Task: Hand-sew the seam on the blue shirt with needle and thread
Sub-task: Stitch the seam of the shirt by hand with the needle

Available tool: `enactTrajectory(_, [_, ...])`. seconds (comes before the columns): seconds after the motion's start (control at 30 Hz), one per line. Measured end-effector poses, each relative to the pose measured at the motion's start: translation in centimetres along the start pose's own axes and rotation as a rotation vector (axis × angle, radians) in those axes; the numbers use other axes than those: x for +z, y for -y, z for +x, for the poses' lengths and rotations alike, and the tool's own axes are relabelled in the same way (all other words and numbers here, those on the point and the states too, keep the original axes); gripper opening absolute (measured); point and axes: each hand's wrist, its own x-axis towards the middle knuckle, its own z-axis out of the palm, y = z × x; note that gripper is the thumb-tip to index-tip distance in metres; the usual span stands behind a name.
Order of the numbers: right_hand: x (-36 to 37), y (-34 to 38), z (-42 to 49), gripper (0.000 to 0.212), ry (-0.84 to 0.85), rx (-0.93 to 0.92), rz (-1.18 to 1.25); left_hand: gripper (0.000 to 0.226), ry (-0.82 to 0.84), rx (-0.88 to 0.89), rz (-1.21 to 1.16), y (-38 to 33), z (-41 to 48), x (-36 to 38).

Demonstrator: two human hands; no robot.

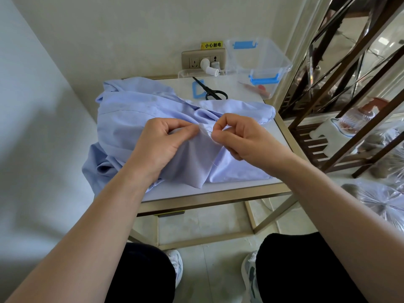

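Shirt (131, 114) is bunched on the little table (218, 193). The left hand (161, 147) pinches a fold up, I'd guess to keep the seam taut for stitching. The right hand (236, 136), fingers curled, pinches the thin white thread (213, 149) right at the seam. Needle's too tiny to spot. Fabric looks soft and crumply, and the scissors (213, 92) wait at the far side.

The needle is too small to make out. The right hand (238, 136) pinches the pale thread (215, 164), which vanishes between thumb and forefinger. The left hand (161, 145) covers the fold of the blue shirt (131, 119) that it pinches, and its forearm hides part of the cloth hanging off the worktop (218, 190). The picture's edges cut off the 2 forearms. A red item in the far clear box (258, 60) is blurred.
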Motion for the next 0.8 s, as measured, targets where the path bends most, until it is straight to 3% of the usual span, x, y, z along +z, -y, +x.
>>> enactTrajectory(0.1, [1.2, -0.2, 0.2, 0.021, -0.15, -0.113, -0.068, 0.011, 0.001, -0.022, -0.023, -0.1, 0.0, 0.0])
enactTrajectory(0.3, [2.0, -1.1, 0.4, 0.023, -0.275, -0.201, -0.227, 0.013, 0.005, -0.05, -0.052, 0.0, 0.0, 0.1])
enactTrajectory(0.53, [2.2, -1.4, 0.3, 0.037, -0.296, -0.231, -0.335, 0.019, -0.023, -0.055, -0.063, 0.1, 0.2, 0.0])
enactTrajectory(0.8, [2.3, -1.7, 0.5, 0.018, -0.294, -0.212, -0.301, 0.022, -0.005, -0.034, -0.039, 0.1, 0.2, 0.1])
